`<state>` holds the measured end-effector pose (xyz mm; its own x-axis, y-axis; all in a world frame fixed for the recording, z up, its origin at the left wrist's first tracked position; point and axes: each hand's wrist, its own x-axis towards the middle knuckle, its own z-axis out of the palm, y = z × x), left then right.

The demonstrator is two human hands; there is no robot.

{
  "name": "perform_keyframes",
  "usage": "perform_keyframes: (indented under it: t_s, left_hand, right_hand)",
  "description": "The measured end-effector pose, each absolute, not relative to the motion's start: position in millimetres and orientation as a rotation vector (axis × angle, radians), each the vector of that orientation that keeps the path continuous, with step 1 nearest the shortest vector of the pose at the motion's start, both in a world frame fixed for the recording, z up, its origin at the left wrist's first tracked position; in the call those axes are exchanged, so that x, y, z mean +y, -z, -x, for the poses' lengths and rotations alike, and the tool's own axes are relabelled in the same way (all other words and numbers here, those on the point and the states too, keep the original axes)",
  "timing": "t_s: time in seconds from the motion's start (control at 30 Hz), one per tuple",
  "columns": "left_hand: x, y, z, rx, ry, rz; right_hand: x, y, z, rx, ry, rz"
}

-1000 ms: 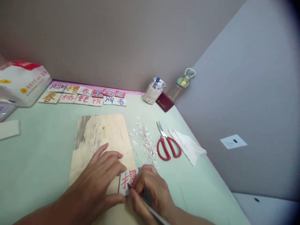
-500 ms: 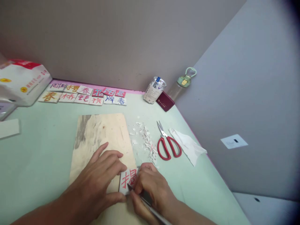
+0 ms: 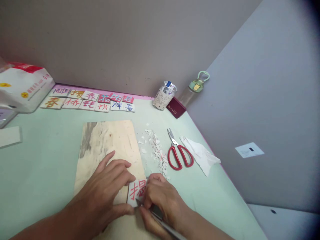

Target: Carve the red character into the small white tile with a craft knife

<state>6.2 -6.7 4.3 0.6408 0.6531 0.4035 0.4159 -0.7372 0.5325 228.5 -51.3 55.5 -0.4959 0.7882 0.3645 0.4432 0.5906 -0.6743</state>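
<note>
Left grip (image 3: 107, 190) on tile (image 3: 136, 192), knife (image 3: 160, 221) just right.

Craft desk, carved character tiles (image 3: 88, 101), scissors (image 3: 178, 153), cutting board (image 3: 108, 150)

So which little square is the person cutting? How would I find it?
Find the pale wooden board on the green table. At its near right corner, both hands pinch one white tile with a red character. Unlike the tiles lined up by the wall, it sits alone, between the fingers.
</note>
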Motion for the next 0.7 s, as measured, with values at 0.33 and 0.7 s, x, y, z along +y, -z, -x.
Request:
perform_keyframes:
  t_s: [0.33, 0.7]
  left_hand:
    - [-7, -3, -7, 0.815, -0.855, -2.491]
    - [-7, -8, -8, 0.874, -0.849, -2.547]
  right_hand:
    - [-50, -49, -225, -2.086, -0.664, 0.941]
    - [-55, -48, -231, -2.067, -0.72, 1.048]
